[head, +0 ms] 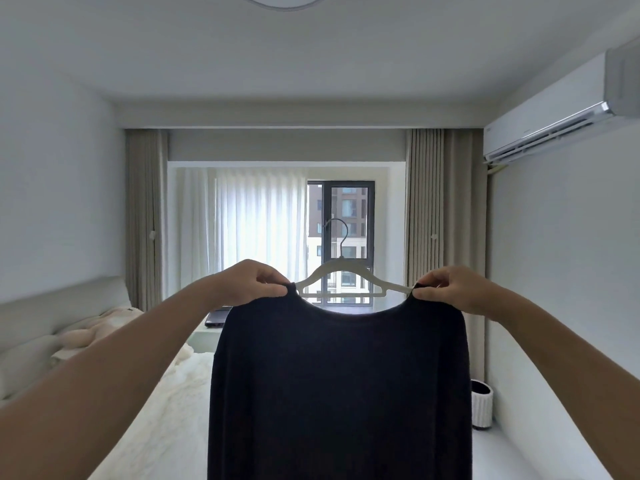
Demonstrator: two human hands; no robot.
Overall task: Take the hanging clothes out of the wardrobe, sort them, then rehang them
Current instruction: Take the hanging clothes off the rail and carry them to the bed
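You hold the dark sweater (341, 386) up in front of you at arm's length, spread flat against the window light. Your left hand (258, 282) pinches the left shoulder of the knit, fingers curled tight on the fabric, and your right hand (446, 289) pinches the right shoulder the same way. The white hanger (346, 275) sits in the neckline; its right tip lies at your right fingertips, its left end disappears into the collar by your left hand, and the hook stands free above. Whether the arms are seated under both shoulders, you cannot tell.

This looks like the sorting or rehanging step: the garment is out of the wardrobe, which is not in view, and hangs over the bed (166, 403). Next, judge whether the shoulders sit evenly on the hanger, then free one hand for the hook while the other supports the sweater, so it does not slide off.
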